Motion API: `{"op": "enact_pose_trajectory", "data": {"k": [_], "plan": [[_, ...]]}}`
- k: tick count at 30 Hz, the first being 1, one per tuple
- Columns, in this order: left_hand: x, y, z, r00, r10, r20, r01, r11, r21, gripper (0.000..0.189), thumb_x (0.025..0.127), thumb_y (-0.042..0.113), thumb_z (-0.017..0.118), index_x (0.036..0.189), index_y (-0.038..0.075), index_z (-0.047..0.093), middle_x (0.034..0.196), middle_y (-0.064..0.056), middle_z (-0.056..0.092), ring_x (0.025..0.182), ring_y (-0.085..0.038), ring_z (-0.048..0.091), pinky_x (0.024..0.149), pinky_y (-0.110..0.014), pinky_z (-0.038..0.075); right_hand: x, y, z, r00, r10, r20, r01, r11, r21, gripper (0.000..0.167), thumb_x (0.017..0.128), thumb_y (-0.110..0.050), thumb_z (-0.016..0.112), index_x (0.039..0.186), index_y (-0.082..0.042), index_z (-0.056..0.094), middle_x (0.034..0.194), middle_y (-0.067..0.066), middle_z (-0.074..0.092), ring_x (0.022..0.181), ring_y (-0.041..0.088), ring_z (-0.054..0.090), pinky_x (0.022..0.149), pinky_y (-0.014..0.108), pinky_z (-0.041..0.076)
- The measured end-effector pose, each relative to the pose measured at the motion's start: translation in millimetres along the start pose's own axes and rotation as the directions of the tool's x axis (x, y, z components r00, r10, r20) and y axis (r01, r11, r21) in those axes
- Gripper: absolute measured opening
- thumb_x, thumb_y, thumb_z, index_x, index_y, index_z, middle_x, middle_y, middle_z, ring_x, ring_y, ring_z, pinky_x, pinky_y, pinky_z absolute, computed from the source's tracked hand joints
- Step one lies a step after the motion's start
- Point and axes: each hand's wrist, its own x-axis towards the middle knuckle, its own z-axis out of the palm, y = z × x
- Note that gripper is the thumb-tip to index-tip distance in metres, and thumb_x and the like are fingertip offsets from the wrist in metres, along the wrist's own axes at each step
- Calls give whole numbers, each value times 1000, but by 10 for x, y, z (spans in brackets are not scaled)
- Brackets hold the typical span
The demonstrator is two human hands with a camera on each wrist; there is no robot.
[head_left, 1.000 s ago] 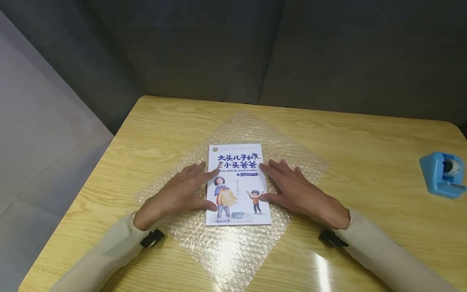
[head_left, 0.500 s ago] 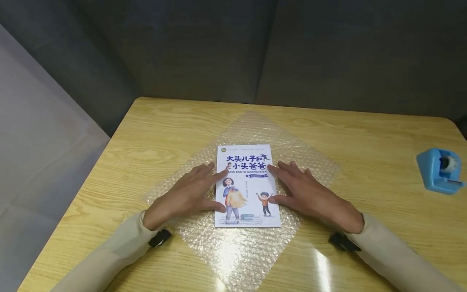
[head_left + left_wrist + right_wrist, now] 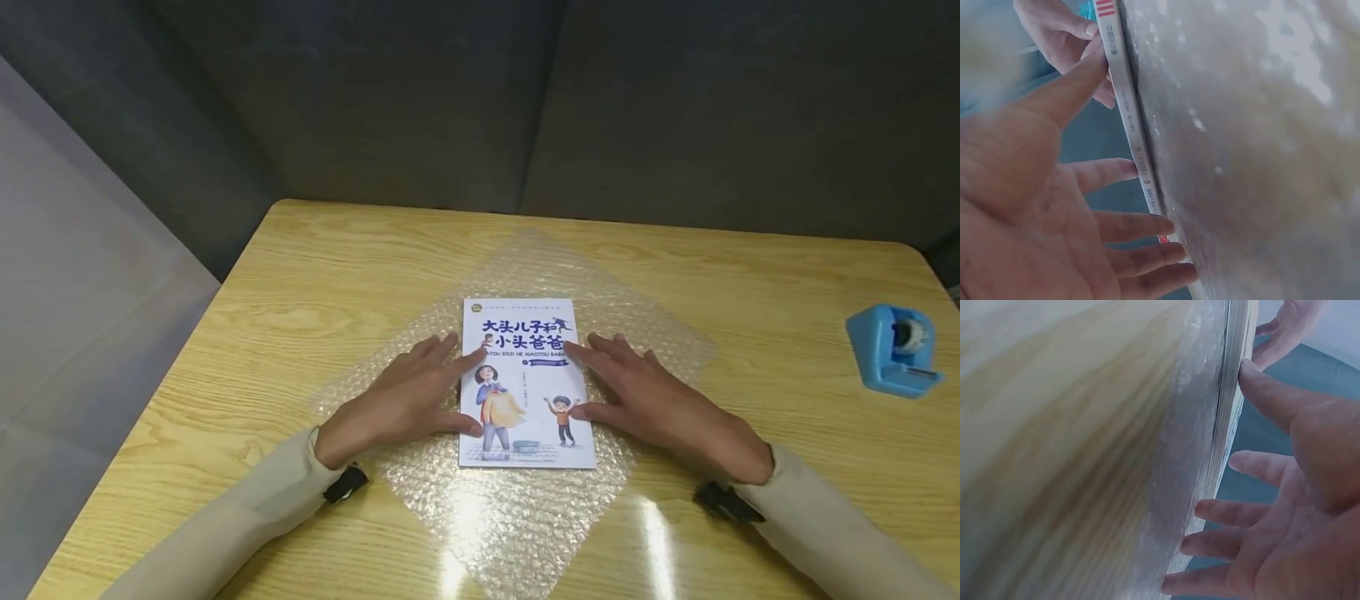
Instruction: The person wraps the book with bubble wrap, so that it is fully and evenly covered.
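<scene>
A thin illustrated book (image 3: 525,383) lies face up in the middle of a diamond-laid sheet of bubble wrap (image 3: 517,517) on the wooden table (image 3: 300,283). My left hand (image 3: 408,400) lies flat beside the book's left edge, thumb and forefinger touching that edge. My right hand (image 3: 648,404) mirrors it on the right edge. In the left wrist view the spine (image 3: 1132,122) shows against my thumb (image 3: 1066,94). In the right wrist view my thumb (image 3: 1272,394) touches the page edge (image 3: 1232,394). Both hands have straight, spread fingers.
A blue tape dispenser (image 3: 892,350) stands near the table's right edge. Grey padded panels (image 3: 450,100) wall the back of the table. A pale floor (image 3: 75,275) lies to the left.
The view has shifted, so the book and both hands appear further right in the frame. The hands keep the same flat pose against the book's edges.
</scene>
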Motion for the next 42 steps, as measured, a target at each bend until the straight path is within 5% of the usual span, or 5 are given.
{"op": "enact_pose_trajectory", "data": {"k": [12, 42], "plan": [[123, 91, -13, 1000, 16, 23, -16, 1000, 12, 100, 85, 55, 79, 164, 19, 32, 168, -26, 16, 154, -49, 17, 120, -67, 21, -116, 61, -44, 1000, 3, -8, -3, 1000, -13, 75, 101, -47, 66, 161, -13, 39, 164, 32, 27, 148, 60, 19, 111, 81, 16], [119, 40, -18, 999, 23, 45, -24, 1000, 18, 95, 89, 53, 76, 165, 22, 30, 169, -23, 15, 155, -47, 15, 119, -69, 20, -110, 62, 0, 999, -21, -46, 18, 998, -65, 71, 100, -47, 68, 157, -10, 46, 161, 33, 32, 146, 61, 23, 108, 83, 20]]}}
